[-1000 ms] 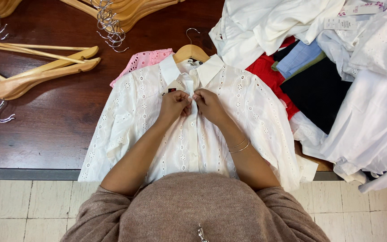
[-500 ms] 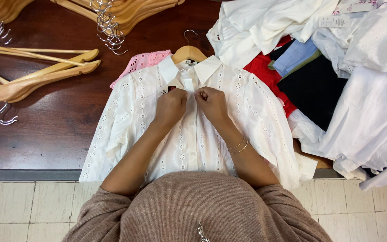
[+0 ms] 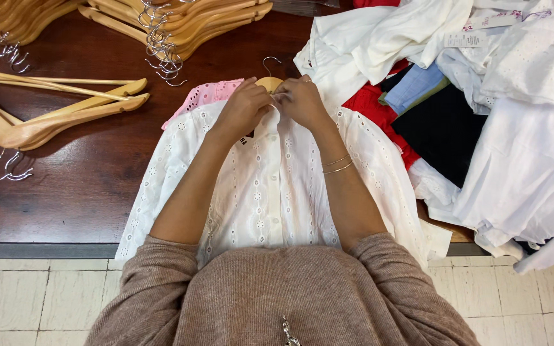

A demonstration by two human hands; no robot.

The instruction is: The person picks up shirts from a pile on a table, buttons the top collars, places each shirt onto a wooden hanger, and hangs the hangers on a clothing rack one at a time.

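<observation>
A white eyelet shirt (image 3: 270, 192) lies face up on the dark wooden table (image 3: 84, 186), hung on a wooden hanger (image 3: 268, 81) whose metal hook pokes out above the collar. My left hand (image 3: 243, 107) and my right hand (image 3: 301, 100) meet at the collar, both pinching the fabric at the top of the button placket. The collar itself is hidden under my fingers. A pink garment (image 3: 208, 93) peeks out from under the shirt's left shoulder.
Loose wooden hangers (image 3: 52, 112) lie at the left, and more are stacked along the far edge (image 3: 174, 22). A heap of white, red, blue and black clothes (image 3: 469, 109) covers the right side. The table's front edge (image 3: 40, 250) meets a tiled floor.
Both hands have moved up the placket from the chest to the collar. The view has shifted slightly.
</observation>
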